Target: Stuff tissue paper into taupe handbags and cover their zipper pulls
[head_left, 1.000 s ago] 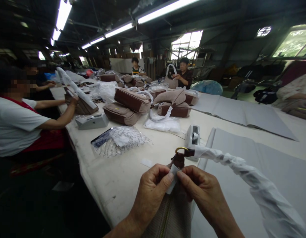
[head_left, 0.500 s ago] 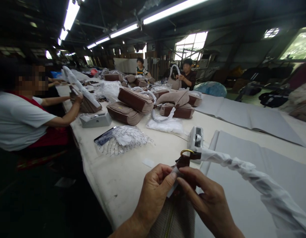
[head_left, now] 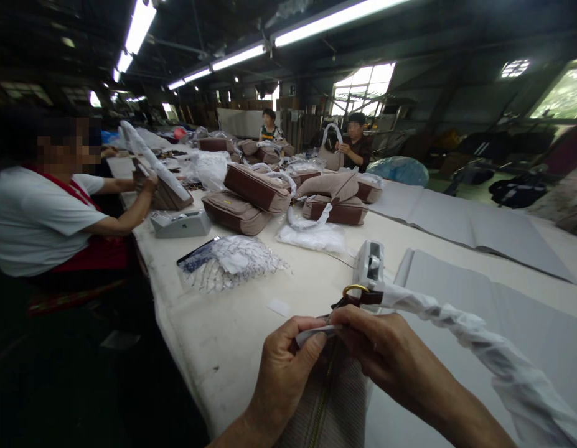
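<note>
A taupe handbag (head_left: pixel 344 398) with a brass zipper lies in front of me at the table's near edge. My left hand (head_left: pixel 281 367) pinches a small white strip (head_left: pixel 307 336) between thumb and fingers. Close against it, my right hand (head_left: pixel 391 351) is closed on the strip's other end, beside the bag's dark brown tab; its fingertips are partly hidden. Just above them stands a gold ring (head_left: pixel 350 289) joined to a handle (head_left: pixel 475 339) wrapped in white paper, which curves away to the right.
A grey tape dispenser (head_left: pixel 366 264) stands beyond my hands, with grey sheets (head_left: pixel 516 323) to the right. A clear plastic bag of small parts (head_left: pixel 236 261) lies left. Several handbags (head_left: pixel 258 186) are piled farther back. At left, a co-worker (head_left: pixel 50 211) holds another bag; two more people sit behind the pile.
The white strip has turned from steeply slanted to nearly level. My right hand has rolled over, its fingers now lying across the tab's lower part.
</note>
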